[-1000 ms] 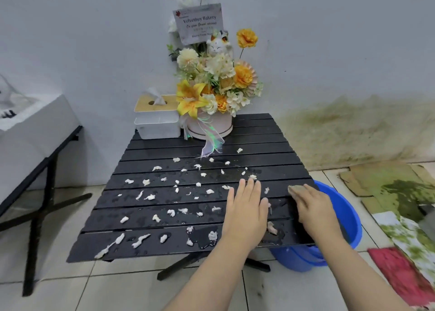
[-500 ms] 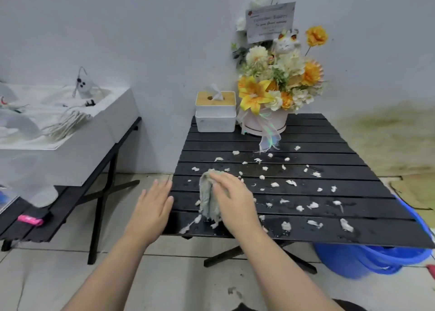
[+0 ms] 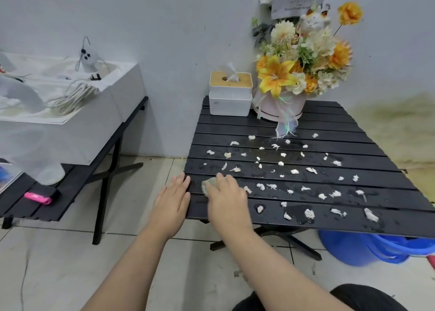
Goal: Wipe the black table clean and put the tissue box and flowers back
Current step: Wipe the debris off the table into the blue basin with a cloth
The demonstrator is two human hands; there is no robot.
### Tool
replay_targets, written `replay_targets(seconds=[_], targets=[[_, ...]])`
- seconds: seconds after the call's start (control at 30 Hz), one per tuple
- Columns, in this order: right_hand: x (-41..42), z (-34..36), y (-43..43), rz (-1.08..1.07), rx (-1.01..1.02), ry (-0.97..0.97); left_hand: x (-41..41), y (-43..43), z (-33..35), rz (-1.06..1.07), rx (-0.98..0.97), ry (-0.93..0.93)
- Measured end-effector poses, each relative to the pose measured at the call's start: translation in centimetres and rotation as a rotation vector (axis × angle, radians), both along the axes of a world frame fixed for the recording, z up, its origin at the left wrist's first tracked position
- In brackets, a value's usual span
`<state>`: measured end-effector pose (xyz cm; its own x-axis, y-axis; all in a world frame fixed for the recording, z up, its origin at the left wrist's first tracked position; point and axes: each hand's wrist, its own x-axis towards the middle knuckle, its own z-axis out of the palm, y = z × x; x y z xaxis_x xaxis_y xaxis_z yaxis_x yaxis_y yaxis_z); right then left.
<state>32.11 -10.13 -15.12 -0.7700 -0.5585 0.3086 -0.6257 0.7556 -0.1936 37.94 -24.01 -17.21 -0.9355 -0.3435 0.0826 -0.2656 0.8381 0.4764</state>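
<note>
Dozens of wet white scraps litter our black table. Our right hand presses a rag near its left edge; left hand flat, fingers together. Tissue box and flowers occupy the far-left corner; blue basin below.
</note>
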Motion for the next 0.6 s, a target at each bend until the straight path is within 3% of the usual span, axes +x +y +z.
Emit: replay_targets(seconds=[0.2,0.4,0.6], targets=[[-2.8,0.8,4.5,-0.194,-0.197,0.02,0.0,-0.1,-0.2,-0.009,-0.025,-0.022],[1.4,-0.9,-0.7,0.064,-0.054,0.111,-0.1,-0.3,-0.3,-0.006,-0.041,-0.049],[-2.9,-0.3,6.8,-0.139,-0.111,0.098,-0.5,-0.9,0.6,-0.054,-0.063,-0.116]])
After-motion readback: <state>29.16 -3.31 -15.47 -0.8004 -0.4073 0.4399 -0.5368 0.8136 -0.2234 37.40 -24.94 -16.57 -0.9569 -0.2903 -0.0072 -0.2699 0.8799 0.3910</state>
